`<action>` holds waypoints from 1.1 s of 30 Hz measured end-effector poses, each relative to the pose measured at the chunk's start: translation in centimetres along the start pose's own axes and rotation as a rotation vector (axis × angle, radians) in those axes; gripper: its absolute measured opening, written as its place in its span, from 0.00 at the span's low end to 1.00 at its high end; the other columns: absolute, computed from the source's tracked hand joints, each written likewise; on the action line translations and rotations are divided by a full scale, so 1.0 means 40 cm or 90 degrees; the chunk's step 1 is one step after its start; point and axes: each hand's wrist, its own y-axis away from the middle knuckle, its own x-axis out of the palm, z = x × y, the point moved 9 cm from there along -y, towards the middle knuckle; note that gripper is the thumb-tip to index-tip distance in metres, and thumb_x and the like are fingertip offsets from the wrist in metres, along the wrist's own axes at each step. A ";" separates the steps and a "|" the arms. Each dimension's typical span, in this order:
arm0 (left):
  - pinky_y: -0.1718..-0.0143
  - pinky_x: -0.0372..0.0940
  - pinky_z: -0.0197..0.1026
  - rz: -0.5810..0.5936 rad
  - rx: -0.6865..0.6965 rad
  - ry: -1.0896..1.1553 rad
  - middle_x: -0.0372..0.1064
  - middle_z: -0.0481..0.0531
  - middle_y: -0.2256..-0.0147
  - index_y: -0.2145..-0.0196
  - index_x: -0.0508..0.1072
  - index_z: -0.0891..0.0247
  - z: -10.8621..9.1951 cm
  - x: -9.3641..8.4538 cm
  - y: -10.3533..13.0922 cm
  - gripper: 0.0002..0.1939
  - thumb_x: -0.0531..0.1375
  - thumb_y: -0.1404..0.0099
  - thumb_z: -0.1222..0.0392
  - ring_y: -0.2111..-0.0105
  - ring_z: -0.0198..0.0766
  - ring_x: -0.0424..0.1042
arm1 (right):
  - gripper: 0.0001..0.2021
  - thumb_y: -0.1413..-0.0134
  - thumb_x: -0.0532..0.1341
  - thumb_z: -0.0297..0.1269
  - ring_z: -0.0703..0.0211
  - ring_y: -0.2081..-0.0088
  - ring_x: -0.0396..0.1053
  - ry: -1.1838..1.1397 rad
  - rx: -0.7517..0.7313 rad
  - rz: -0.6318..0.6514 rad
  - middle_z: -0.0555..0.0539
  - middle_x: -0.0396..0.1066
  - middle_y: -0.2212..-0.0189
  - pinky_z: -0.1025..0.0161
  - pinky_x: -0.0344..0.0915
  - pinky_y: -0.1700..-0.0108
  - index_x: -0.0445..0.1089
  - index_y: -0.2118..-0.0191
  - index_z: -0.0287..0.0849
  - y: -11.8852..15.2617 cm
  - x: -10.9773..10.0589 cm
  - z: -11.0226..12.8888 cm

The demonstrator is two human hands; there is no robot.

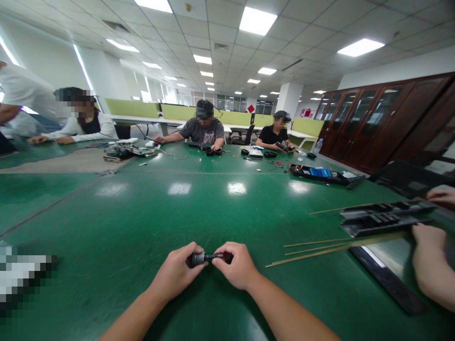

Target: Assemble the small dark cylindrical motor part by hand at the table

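Observation:
Near the front middle of the green table (199, 203), my left hand (179, 270) pinches the thick grey and black end of a small cylindrical part (199, 258). My right hand (236, 265) grips the thin dark end of the same part, which lies level between the two hands. Fingers cover both ends, so its full shape is hidden. The hands are a short gap apart, just above the tabletop.
Thin wooden sticks (309, 252), black slotted trays (384, 218) and a long black bar (387, 279) lie at right, beside another person's hands (430, 237). A black case with blue items (320, 173) sits behind. Several people work across the table.

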 end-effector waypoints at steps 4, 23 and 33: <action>0.60 0.67 0.38 0.005 -0.009 -0.002 0.74 0.50 0.63 0.61 0.70 0.59 0.002 0.001 0.000 0.08 0.64 0.38 0.58 0.63 0.39 0.74 | 0.03 0.48 0.66 0.35 0.61 0.71 0.69 0.001 0.000 0.000 0.50 0.73 0.73 0.66 0.62 0.66 0.77 0.66 0.43 0.000 0.000 0.001; 0.60 0.67 0.38 0.001 -0.008 -0.006 0.74 0.50 0.63 0.61 0.70 0.59 0.003 0.000 -0.001 0.08 0.64 0.38 0.59 0.63 0.39 0.74 | 0.03 0.48 0.67 0.34 0.60 0.71 0.69 0.004 -0.003 -0.007 0.50 0.73 0.73 0.66 0.63 0.66 0.77 0.66 0.43 0.000 -0.001 0.000; 0.61 0.68 0.38 -0.007 -0.001 -0.004 0.74 0.51 0.64 0.61 0.71 0.60 -0.001 -0.005 -0.001 0.08 0.64 0.39 0.59 0.64 0.39 0.74 | 0.03 0.48 0.67 0.34 0.61 0.71 0.69 0.001 -0.001 -0.011 0.51 0.73 0.73 0.66 0.62 0.67 0.77 0.66 0.43 0.001 -0.003 -0.001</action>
